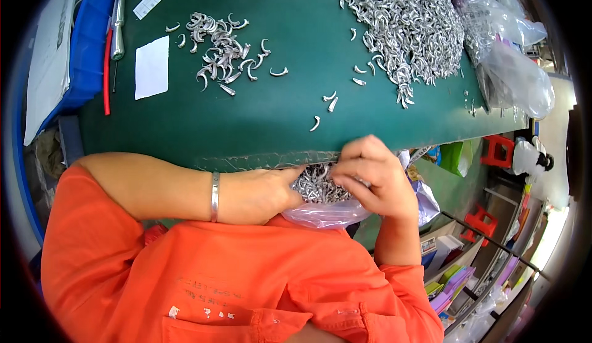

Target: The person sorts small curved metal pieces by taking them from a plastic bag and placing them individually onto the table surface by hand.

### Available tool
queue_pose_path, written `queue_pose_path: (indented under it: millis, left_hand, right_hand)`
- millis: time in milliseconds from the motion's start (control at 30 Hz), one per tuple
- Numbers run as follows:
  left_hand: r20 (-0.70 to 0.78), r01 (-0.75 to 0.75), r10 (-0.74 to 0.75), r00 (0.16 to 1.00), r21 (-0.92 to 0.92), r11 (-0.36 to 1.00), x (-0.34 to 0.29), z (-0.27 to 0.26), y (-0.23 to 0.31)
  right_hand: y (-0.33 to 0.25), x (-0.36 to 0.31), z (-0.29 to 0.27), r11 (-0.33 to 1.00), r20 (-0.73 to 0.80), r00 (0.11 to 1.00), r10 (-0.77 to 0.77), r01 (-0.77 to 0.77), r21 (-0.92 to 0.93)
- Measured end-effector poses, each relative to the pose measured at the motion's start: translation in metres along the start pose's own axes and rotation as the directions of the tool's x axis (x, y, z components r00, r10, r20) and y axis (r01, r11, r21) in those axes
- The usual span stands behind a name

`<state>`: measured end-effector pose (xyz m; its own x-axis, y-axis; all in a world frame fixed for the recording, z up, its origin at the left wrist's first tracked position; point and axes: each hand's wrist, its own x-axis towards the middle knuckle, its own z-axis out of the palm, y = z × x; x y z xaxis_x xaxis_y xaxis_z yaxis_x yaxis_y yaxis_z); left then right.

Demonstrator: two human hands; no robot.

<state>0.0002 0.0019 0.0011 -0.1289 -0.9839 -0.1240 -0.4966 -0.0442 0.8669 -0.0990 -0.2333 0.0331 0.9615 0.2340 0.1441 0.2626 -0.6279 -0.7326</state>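
Note:
A clear plastic bag (325,215) filled with small curved silvery metal pieces (317,183) sits open at the table's near edge, against my body. My left hand (262,194), a metal bracelet at its wrist, holds the bag's left side; some of its fingers are hidden by the plastic. Over the bag's right side is my right hand (377,179), its fingers curled and the fingertips down at the pieces. Whether a piece is between those fingertips is hidden. On the green table (259,118) a small cluster of like pieces (219,50) lies at the left.
A large heap of the metal pieces (407,28) covers the far right, with several loose ones near it. Plastic bags (518,78) stand beyond. White paper (152,67), a red rod (107,72) and a blue tray (92,47) are at the left. Red stools (497,151) stand on the floor.

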Motion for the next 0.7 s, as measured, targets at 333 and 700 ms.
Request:
queue_pose_path:
  millis: [333,700]
  left_hand:
    - [0.036,0.002,-0.003,0.999,0.013,1.000,0.002,-0.001,-0.002]
    - [0.080,0.017,-0.015,0.997,-0.025,1.000,0.003,-0.003,-0.001]
  right_hand:
    - [0.002,0.039,0.017,0.992,-0.081,0.990,-0.113,0.107,-0.074]
    - [0.032,0.060,-0.008,0.889,-0.356,0.932,-0.071,-0.103,-0.446]
